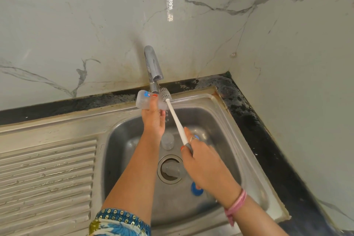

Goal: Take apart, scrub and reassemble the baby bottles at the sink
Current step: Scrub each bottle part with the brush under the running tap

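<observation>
My left hand [153,119] grips a clear baby bottle [144,100], held sideways just under the chrome tap [153,67]. My right hand [203,166] holds the grey end of a white bottle brush [175,116]. Its grey bristle head sits at the bottle's open end, right below the spout. Water drips from the bottle into the steel sink [229,126]. On the sink floor lie a clear bottle part [167,141] and two blue parts [196,189], one mostly hidden behind my right hand.
The round drain [170,169] sits in the middle of the basin. A ribbed steel drainboard [47,174] spreads to the left. A black stone counter edge [258,126] runs behind and to the right, under marble wall tiles.
</observation>
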Motion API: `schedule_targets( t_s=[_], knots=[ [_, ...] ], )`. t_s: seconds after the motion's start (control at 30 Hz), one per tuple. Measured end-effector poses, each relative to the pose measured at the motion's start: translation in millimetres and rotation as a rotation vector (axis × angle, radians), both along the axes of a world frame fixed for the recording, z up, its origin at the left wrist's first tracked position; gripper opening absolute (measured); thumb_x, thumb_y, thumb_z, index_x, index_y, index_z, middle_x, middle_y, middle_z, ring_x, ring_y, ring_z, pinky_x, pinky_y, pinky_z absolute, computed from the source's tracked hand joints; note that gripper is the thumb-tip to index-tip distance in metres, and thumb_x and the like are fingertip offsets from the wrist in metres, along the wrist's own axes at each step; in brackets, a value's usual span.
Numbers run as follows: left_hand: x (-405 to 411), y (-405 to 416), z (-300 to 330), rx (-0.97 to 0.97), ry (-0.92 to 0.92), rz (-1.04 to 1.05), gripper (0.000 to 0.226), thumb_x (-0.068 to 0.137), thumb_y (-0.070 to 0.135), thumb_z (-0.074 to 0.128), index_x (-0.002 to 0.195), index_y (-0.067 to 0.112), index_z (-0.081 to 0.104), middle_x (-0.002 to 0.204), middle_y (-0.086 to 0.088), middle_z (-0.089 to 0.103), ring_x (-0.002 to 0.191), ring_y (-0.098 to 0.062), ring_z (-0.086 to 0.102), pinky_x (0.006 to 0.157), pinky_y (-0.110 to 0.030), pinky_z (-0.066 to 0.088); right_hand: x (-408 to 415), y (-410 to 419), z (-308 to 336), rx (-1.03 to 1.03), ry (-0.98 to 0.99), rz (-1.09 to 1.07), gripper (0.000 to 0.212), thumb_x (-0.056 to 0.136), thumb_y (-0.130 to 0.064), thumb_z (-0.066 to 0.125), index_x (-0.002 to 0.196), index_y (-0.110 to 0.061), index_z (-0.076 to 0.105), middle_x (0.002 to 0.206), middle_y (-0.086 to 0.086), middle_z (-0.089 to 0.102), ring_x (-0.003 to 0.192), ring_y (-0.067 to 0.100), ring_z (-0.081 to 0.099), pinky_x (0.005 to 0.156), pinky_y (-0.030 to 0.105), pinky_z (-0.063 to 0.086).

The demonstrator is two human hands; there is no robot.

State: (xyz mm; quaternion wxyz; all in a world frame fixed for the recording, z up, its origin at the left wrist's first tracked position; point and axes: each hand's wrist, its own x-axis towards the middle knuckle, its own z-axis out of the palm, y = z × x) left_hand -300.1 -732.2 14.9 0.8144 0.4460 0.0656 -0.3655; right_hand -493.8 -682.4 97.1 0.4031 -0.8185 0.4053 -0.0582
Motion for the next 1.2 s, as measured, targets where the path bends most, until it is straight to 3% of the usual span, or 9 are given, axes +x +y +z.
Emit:
schedule_targets(
  t_s=[0.17, 0.3, 0.4, 0.57, 0.67, 0.83, 1.0, 1.1, 1.2],
  knots=[
    [-4, 4, 2, -0.056, -0.146, -0.052, 0.047, 0.091, 0.01, 0.063, 0.135, 0.007, 0.046, 0.116, -0.008, 0.06, 0.109, -0.02, 0.062, 0.094, -0.035, 0.053, 4, -17, 3, 0.042, -0.001, -0.033, 0.052, 0.102, -0.026, 0.036, 0.152, -0.025, 0.025, 0.068, -0.006, 0.045, 0.066, 0.016, 0.048, 0.072, 0.04, 0.054],
    [5, 4, 7, -0.146, -0.1, 0.023, 0.032, 0.088, -0.003, 0.056, 0.118, 0.007, 0.049, 0.105, -0.01, 0.056, 0.103, -0.023, 0.058, 0.081, -0.033, 0.055, -8, 4, -3, -0.082, 0.008, 0.039, 0.053, 0.102, -0.028, 0.036, 0.153, -0.024, 0.022, 0.067, -0.007, 0.045, 0.057, 0.009, 0.044, 0.059, 0.026, 0.042],
    [2, 11, 7, -0.199, -0.098, -0.03, 0.029, 0.072, -0.001, 0.05, 0.098, 0.009, 0.048, 0.094, -0.008, 0.049, 0.091, -0.022, 0.053, 0.077, -0.034, 0.05, -7, 1, -1, -0.05, 0.027, 0.039, 0.052, 0.101, -0.026, 0.035, 0.152, -0.023, 0.024, 0.067, -0.007, 0.047, 0.055, 0.01, 0.046, 0.061, 0.031, 0.05],
    [2, 23, -1, -0.214, -0.083, -0.048, 0.062, 0.058, -0.003, 0.05, 0.118, 0.011, 0.049, 0.11, -0.012, 0.05, 0.105, -0.027, 0.053, 0.092, -0.041, 0.051, 4, -22, 8, 0.097, 0.025, 0.01, 0.049, 0.099, -0.024, 0.037, 0.148, -0.021, 0.034, 0.066, -0.014, 0.038, 0.047, 0.009, 0.047, 0.049, 0.027, 0.052],
    [6, 26, 1, -0.205, -0.114, -0.05, 0.058, 0.06, -0.004, 0.048, 0.116, 0.011, 0.051, 0.107, -0.01, 0.052, 0.105, -0.029, 0.053, 0.094, -0.05, 0.05, 0, -19, 6, 0.116, 0.012, 0.022, 0.05, 0.099, -0.025, 0.037, 0.149, -0.026, 0.032, 0.065, -0.007, 0.046, 0.049, 0.01, 0.048, 0.048, 0.026, 0.052],
    [12, 24, 6, -0.251, -0.068, -0.064, 0.041, 0.06, -0.001, 0.047, 0.098, 0.012, 0.053, 0.091, -0.008, 0.054, 0.091, -0.025, 0.055, 0.073, -0.042, 0.056, -9, 3, 1, 0.034, 0.026, 0.077, 0.048, 0.1, -0.028, 0.035, 0.148, -0.025, 0.034, 0.064, -0.007, 0.045, 0.052, 0.008, 0.043, 0.057, 0.029, 0.048],
    [0, 25, 4, -0.216, -0.036, -0.069, 0.047, 0.063, -0.002, 0.05, 0.108, 0.011, 0.05, 0.103, -0.011, 0.048, 0.102, -0.03, 0.05, 0.101, -0.059, 0.042, 3, -30, 8, 0.243, -0.042, 0.012, 0.046, 0.098, -0.018, 0.039, 0.144, -0.02, 0.039, 0.07, 0.002, 0.048, 0.04, 0.008, 0.046, 0.042, 0.027, 0.045],
    [3, 25, 3, -0.216, 0.091, 0.004, 0.032, 0.084, 0.003, 0.056, 0.115, 0.01, 0.05, 0.107, -0.013, 0.055, 0.107, -0.032, 0.058, 0.097, -0.064, 0.043, 2, -40, 8, 0.385, -0.154, -0.02, 0.049, 0.098, -0.017, 0.043, 0.145, -0.027, 0.039, 0.074, 0.006, 0.046, 0.036, 0.004, 0.04, 0.036, 0.022, 0.038],
    [10, 22, 6, -0.231, 0.223, 0.067, 0.029, 0.091, 0.015, 0.062, 0.117, 0.012, 0.051, 0.113, -0.016, 0.059, 0.103, -0.036, 0.064, 0.082, -0.062, 0.052, -15, -34, -2, 0.125, -0.093, 0.062, 0.047, 0.098, -0.028, 0.046, 0.143, -0.042, 0.038, 0.074, 0.0, 0.051, 0.044, 0.003, 0.045, 0.043, 0.019, 0.043]
  ],
)
